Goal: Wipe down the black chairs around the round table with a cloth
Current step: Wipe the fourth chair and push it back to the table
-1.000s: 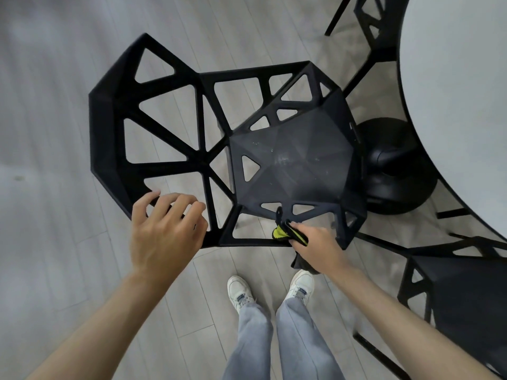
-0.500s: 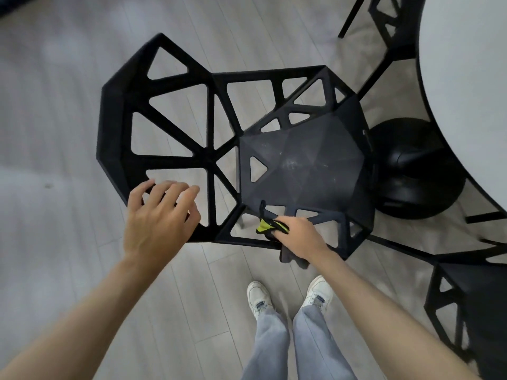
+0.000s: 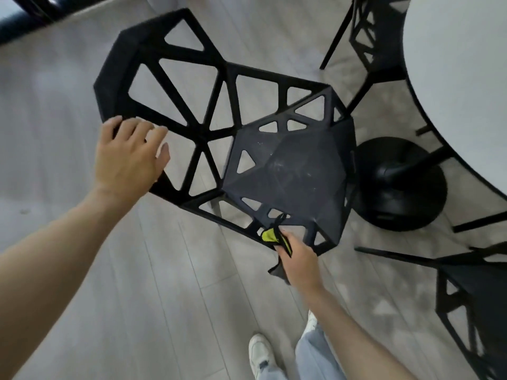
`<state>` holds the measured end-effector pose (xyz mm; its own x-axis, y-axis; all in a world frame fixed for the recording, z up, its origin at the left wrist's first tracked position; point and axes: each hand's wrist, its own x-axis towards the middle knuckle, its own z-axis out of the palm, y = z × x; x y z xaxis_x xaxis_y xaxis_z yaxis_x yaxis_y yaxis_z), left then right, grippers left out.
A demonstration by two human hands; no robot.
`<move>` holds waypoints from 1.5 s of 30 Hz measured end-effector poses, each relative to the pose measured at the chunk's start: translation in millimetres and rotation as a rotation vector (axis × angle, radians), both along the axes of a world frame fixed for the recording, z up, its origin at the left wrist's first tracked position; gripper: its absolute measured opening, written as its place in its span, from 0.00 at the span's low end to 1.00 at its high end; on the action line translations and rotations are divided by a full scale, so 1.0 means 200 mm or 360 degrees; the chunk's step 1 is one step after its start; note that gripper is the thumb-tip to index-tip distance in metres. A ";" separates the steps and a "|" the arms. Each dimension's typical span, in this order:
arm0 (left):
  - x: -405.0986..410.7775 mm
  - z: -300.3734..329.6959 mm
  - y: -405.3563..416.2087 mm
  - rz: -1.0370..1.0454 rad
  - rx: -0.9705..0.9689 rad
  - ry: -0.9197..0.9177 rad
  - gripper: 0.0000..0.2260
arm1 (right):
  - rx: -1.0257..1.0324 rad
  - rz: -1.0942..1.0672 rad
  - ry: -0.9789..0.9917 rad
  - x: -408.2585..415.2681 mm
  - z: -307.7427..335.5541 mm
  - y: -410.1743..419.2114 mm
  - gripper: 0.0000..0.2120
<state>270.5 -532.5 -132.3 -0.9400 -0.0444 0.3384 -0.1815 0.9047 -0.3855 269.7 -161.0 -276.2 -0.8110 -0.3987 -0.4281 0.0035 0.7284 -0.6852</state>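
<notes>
On my left, my left hand (image 3: 129, 154) lies with straight fingers on the backrest edge of the black plastic chair with triangular cut-outs (image 3: 288, 171), holding nothing; the dusty seat runs rightward from there toward the round white table (image 3: 461, 86); my right hand (image 3: 297, 259) pinches the dark cloth with a yellow-green patch (image 3: 270, 237) at the seat's near edge, so the unwiped seat lies just ahead of it, forearm reaching forward; I judge this the nearer hand for the stroke.
</notes>
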 end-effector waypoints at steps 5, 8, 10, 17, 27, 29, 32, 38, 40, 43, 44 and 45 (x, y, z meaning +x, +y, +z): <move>-0.05 0.01 -0.04 0.0138 0.0045 -0.0203 0.16 | -0.0028 -0.0091 0.0030 0.18 -0.03 -0.18 0.19; 0.03 -0.09 0.18 0.0043 0.0145 -0.0282 0.17 | -0.0045 -0.0159 0.0094 0.26 -0.05 -0.22 0.19; 0.12 -0.24 0.34 -0.0035 0.0251 -0.0371 0.18 | -0.0043 -0.0185 0.0117 0.28 -0.06 -0.22 0.18; 0.16 -0.63 0.65 -0.0012 0.0499 -0.0442 0.16 | -0.0049 -0.0093 0.0249 0.28 -0.13 -0.19 0.19; 0.07 -0.82 0.75 0.0292 0.0763 0.0070 0.18 | -0.0336 -0.0174 0.0660 0.21 -0.29 -0.17 0.29; 0.07 -0.84 0.76 0.0354 0.0694 0.0069 0.20 | -0.0470 -0.0208 0.0919 0.22 -0.36 -0.16 0.24; 0.08 -0.87 0.76 0.0299 0.0611 0.0087 0.22 | -0.0738 -0.0196 0.1209 0.21 -0.46 -0.16 0.17; 0.06 -0.89 0.76 0.0299 0.0604 0.0110 0.26 | -0.1037 -0.0086 0.1334 0.21 -0.50 -0.14 0.16; 0.07 -0.90 0.74 0.0284 0.0598 0.0115 0.26 | -0.1084 -0.0046 0.1198 0.20 -0.49 -0.11 0.19; 0.09 -0.89 0.74 0.0297 0.0641 0.0122 0.25 | -0.1125 0.0076 0.0943 0.18 -0.47 -0.03 0.23; 0.09 -0.89 0.74 0.0315 0.0652 0.0105 0.24 | -0.1130 0.0131 0.0906 0.17 -0.47 0.01 0.26; 0.08 -0.89 0.74 0.0325 0.0665 0.0083 0.24 | -0.1091 0.0169 0.0909 0.16 -0.48 0.05 0.28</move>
<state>287.4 -385.4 -309.8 -0.8800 -0.3694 0.2984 -0.3816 0.9241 0.0185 300.9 -151.2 -371.3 -0.7715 -0.5035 0.3889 -0.5152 0.1359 -0.8462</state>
